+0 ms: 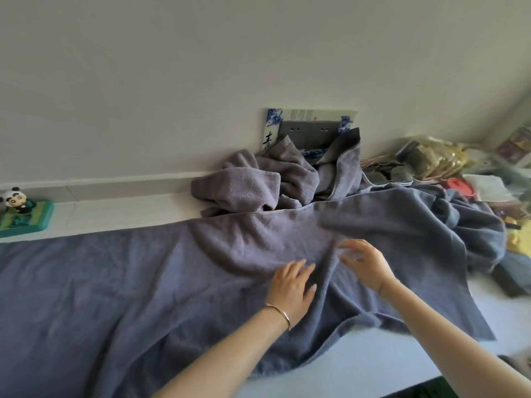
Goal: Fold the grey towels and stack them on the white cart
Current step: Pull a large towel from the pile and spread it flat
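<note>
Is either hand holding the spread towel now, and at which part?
Nothing is held. The left hand lies open on the towel near its middle; the right hand is open, blurred, just above it.

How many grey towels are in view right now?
At least 2: a spread towel under the left hand and right hand, and a crumpled pile by the wall, which may hide more.

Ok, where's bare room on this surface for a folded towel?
Bare strip by the wall, between the panda figure and the crumpled towels; another at the near right corner. The far right is crowded with clutter.
</note>
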The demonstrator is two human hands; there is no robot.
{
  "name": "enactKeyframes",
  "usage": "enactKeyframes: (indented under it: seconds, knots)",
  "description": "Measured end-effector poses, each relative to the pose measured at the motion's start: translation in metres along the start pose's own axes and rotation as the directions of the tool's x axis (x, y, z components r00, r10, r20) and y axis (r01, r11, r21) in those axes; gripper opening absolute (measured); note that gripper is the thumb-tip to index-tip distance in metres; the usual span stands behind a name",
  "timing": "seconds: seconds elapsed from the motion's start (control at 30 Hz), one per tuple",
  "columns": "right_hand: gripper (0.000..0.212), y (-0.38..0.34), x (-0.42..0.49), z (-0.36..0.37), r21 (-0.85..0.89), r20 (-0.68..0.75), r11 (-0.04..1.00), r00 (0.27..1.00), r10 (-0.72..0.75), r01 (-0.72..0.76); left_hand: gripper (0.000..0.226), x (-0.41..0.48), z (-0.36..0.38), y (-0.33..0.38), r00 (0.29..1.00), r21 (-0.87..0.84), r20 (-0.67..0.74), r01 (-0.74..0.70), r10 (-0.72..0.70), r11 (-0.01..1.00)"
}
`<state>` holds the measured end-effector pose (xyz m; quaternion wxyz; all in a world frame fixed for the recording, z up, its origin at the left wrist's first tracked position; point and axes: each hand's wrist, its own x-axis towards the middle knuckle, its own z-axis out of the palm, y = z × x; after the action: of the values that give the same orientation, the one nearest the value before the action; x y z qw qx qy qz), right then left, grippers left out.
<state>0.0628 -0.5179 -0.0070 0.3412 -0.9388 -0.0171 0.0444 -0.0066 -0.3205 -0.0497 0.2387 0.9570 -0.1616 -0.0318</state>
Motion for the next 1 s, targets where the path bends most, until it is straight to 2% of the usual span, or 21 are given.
enactKeyframes:
  seconds: [0.07,0.17,0.27,0.33,0.37,0.43,0.5,0.57,0.67,0.77,0.83,0.9,1.0]
  knots:
    - [0.017,0.032,-0.009,-0.01,-0.086,0.063,0.996,0.998,0.019,-0.013,0.054,0.003,0.014,0.02,0.995,-0.002,0.075,0.066,-0.066,0.998]
    - [0.036,0.085,-0.028,-0.021,-0.273,0.216,0.962,0.974,0.062,-0.001,0.083,0.008,0.043,0.046,0.975,0.068,0.185,0.111,-0.122,0.991]
    - [0.061,0.132,-0.05,-0.027,-0.414,0.35,0.907,0.933,0.085,0.073,0.081,0.002,0.068,0.057,0.966,0.221,0.176,0.15,-0.191,0.964]
    - [0.076,0.156,-0.068,-0.032,-0.422,0.352,0.891,0.936,-0.008,0.166,0.073,-0.007,0.079,0.064,0.946,0.27,0.208,0.189,-0.249,0.944]
    - [0.079,0.166,-0.076,-0.035,-0.428,0.344,0.882,0.938,-0.045,0.199,0.074,-0.009,0.084,0.068,0.951,0.287,0.18,0.193,-0.251,0.938]
    - [0.08,0.178,-0.084,-0.044,-0.42,0.357,0.875,0.93,-0.086,0.242,0.084,-0.01,0.089,0.076,0.956,0.285,0.156,0.196,-0.247,0.938]
    - [0.079,0.179,-0.082,-0.053,-0.33,0.382,0.914,0.919,-0.098,0.235,0.091,-0.004,0.09,0.087,0.975,0.243,0.059,0.194,-0.214,0.951]
    - [0.065,0.176,-0.067,-0.065,-0.188,0.319,0.965,0.94,-0.117,0.184,0.096,0.011,0.087,0.098,0.976,0.229,-0.012,0.213,-0.216,0.95]
    - [0.046,0.178,-0.031,-0.089,-0.058,0.015,0.987,0.989,-0.149,0.149,0.109,0.038,0.087,0.117,0.979,0.299,0.023,0.186,-0.202,0.936]
    - [0.046,0.177,0.002,-0.12,-0.02,-0.296,0.998,0.953,-0.068,0.066,0.113,0.058,0.097,0.125,0.977,0.294,0.044,0.185,-0.207,0.938]
    - [0.05,0.173,0.019,-0.139,-0.004,-0.404,0.999,0.914,0.031,-0.036,0.106,0.062,0.101,0.12,0.972,0.307,0.063,0.195,-0.225,0.932]
    - [0.053,0.176,0.038,-0.155,0.044,-0.383,0.987,0.91,0.162,-0.157,0.091,0.062,0.107,0.118,0.962,0.334,0.097,0.21,-0.255,0.919]
    - [0.05,0.18,0.064,-0.167,0.224,-0.202,0.922,0.91,0.361,-0.316,0.075,0.057,0.12,0.111,0.959,0.323,0.106,0.217,-0.263,0.921]
